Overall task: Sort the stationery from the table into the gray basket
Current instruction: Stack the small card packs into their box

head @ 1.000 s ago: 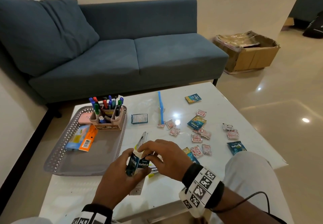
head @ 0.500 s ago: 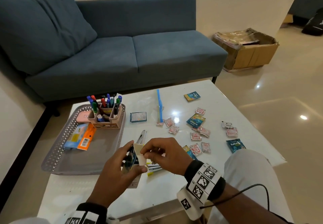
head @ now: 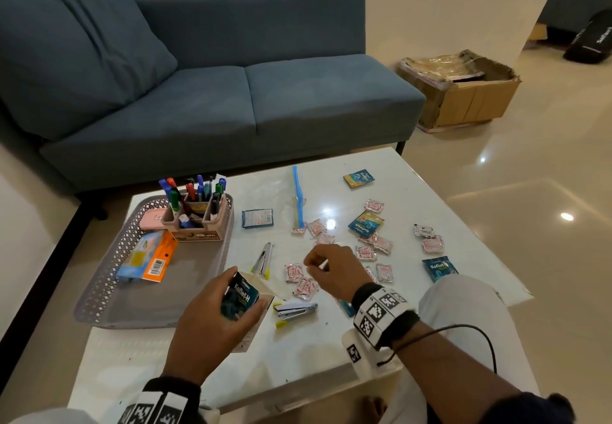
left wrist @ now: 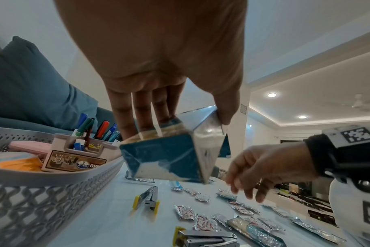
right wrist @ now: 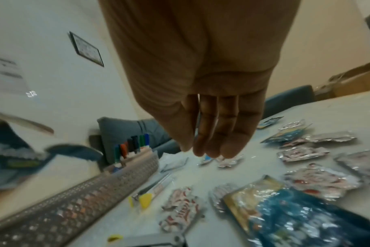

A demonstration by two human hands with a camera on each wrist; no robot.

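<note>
My left hand (head: 218, 304) grips a blue Koflet-H box (head: 241, 296) just right of the gray basket (head: 99, 291); in the left wrist view the fingers (left wrist: 146, 113) clamp the box (left wrist: 165, 155) from above. My right hand (head: 328, 268) hovers empty over the sachets with relaxed fingers (right wrist: 213, 138). Two small staplers lie on the table: one (head: 263, 258) ahead of the box, one (head: 294, 310) between my hands. The basket holds a pen organiser (head: 198, 225), a pink case (head: 150, 223) and an orange-blue pack (head: 145, 258).
Several red-white sachets (head: 374, 248) and blue lozenge packets (head: 366, 223) are scattered over the white table (head: 331, 357). A blue zip bag strip (head: 298, 202) lies farther back. A blue sofa (head: 231, 92) stands behind, a cardboard box (head: 463, 92) on the floor at right.
My right hand let go of the box and moved forward and right over the sachets. My left hand keeps the box. The near stapler is now uncovered.
</note>
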